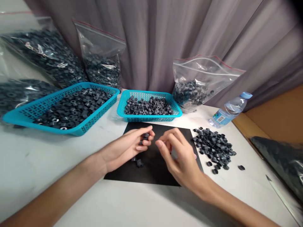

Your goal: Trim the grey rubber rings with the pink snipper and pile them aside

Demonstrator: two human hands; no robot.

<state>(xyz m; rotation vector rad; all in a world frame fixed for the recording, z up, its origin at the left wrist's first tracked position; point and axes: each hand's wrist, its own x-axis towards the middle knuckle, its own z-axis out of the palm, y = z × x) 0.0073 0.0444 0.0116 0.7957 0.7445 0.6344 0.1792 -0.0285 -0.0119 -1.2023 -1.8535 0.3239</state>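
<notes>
Over a black mat (156, 173), my left hand (132, 140) is curled around small dark grey ring-shaped parts (146, 136), some of which show between the fingers. Facing it a short gap away is my right hand (178, 153), its fingers bent and the thumb near the index finger. Whether the right fingers pinch anything is hidden from this side; a pale patch shows beneath them. A few loose dark grey parts (139, 163) lie on the mat below my left hand.
Behind the mat is a blue basket (151, 119) of grey parts; a larger blue basket (80, 127) stands left. Zip bags (101, 63) of parts line the back. On the right are a pile of black caps (214, 146), a water bottle (229, 110) and another zip bag (196, 85).
</notes>
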